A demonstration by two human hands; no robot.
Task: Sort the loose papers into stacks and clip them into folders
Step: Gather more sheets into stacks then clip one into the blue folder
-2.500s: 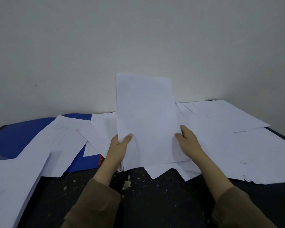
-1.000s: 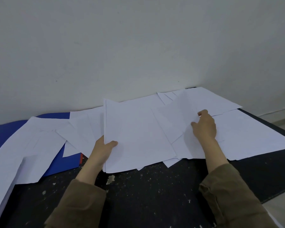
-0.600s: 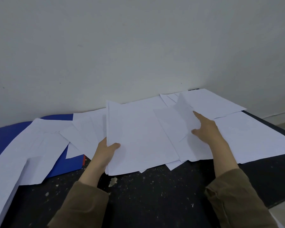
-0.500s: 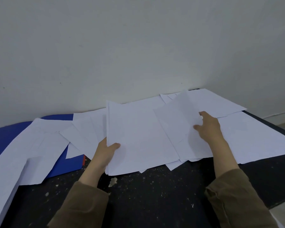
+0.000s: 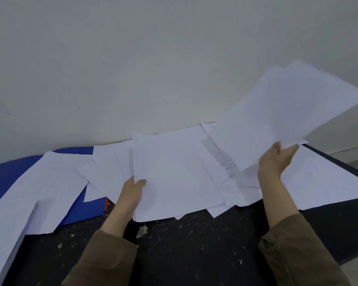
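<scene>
Right hand (image 5: 276, 159) pinches lifted sheets (image 5: 285, 112) | left hand (image 5: 132, 193) grips stack (image 5: 174, 176)

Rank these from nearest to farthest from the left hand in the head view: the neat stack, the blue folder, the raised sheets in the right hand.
1. The neat stack: in the left hand's grip, at centre.
2. The blue folder: just to that hand's left, under loose papers.
3. The raised sheets: far right, lifted off the table by the right hand.

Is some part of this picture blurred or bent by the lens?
Head view: the lifted sheets in the right hand are softened by motion blur; the stack held by the left hand looks sharper; the wide lens bows the wall-table line.
</scene>
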